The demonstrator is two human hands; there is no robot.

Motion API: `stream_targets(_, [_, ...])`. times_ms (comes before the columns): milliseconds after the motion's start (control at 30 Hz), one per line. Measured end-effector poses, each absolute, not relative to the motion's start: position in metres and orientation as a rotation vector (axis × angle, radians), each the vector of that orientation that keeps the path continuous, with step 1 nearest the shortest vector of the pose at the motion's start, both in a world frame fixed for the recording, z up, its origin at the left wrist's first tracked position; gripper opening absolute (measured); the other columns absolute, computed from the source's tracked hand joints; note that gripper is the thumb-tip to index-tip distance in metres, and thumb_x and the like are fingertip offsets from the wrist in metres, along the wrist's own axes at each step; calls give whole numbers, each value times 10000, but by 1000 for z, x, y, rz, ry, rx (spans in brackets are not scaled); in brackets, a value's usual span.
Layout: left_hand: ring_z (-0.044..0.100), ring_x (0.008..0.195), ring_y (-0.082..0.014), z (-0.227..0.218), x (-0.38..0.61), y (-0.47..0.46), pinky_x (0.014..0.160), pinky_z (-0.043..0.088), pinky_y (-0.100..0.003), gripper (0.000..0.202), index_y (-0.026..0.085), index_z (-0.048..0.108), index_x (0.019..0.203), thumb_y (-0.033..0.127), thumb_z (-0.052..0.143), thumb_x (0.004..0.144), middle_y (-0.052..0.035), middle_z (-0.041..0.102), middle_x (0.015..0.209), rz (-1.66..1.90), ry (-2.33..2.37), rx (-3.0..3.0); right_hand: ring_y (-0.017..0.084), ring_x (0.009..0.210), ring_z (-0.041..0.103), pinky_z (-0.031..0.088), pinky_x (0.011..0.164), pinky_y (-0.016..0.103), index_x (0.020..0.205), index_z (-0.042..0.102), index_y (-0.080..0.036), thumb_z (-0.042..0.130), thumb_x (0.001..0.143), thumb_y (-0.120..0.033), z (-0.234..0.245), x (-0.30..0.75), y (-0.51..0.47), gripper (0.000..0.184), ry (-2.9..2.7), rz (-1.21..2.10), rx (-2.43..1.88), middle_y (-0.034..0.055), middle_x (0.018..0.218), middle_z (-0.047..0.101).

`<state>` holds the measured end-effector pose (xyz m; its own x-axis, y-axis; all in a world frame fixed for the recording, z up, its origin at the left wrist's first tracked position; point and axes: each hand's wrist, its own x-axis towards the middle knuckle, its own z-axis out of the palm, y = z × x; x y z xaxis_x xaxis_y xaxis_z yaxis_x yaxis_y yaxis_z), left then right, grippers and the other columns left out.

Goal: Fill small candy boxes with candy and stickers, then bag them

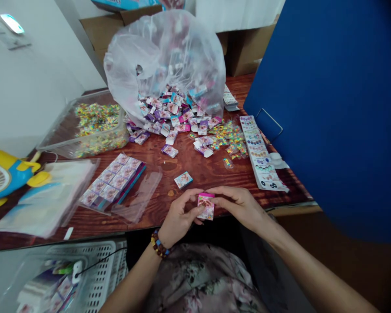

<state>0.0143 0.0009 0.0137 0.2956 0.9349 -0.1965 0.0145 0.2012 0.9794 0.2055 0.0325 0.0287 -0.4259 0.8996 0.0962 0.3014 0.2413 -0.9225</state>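
Observation:
Both my hands hold one small pink printed box (206,206) at the near edge of the wooden table (195,169). My left hand (179,217), with a bead bracelet on the wrist, pinches the box's left side. My right hand (237,204) grips its right side and pink top flap. A blue-edged small box (183,179) lies on the table just beyond my hands. A clear plastic sleeve (117,182) to the left holds rows of the same small boxes.
A big clear bag (166,61) spills several small boxes (172,117) at the table's middle back. A clear tub (91,126) of coloured bits sits back left. Sticker strips (260,152) lie right, beside a blue panel (329,108). A white basket (97,274) stands below left.

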Motion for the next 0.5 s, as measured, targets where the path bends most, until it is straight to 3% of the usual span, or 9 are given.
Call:
stream_targets(167, [613, 738, -132, 11, 13, 1, 552, 572, -230, 405, 225, 508, 1185, 351, 622, 818, -24, 562, 937, 859, 1028, 1148, 178, 847, 666, 515, 775, 278, 939, 734, -225, 578, 871, -291, 21, 205, 32, 182, -1852, 1098, -1043, 46, 921, 725])
stream_targets(333, [599, 724, -116, 9, 13, 0, 537, 563, -214, 345, 206, 528, 1098, 339, 645, 802, -13, 534, 916, 809, 988, 1147, 155, 825, 660, 506, 742, 248, 877, 743, -231, 600, 865, -272, 24, 212, 36, 149, -1945, 1100, -906, 41, 888, 708])
stream_targets(500, [577, 700, -95, 10, 12, 0, 522, 531, -175, 340, 210, 517, 1122, 332, 621, 823, -4, 534, 893, 799, 1012, 1200, 160, 854, 657, 506, 770, 261, 951, 730, -227, 585, 876, -276, 21, 212, 36, 170, -1956, 1135, -927, 51, 930, 703])
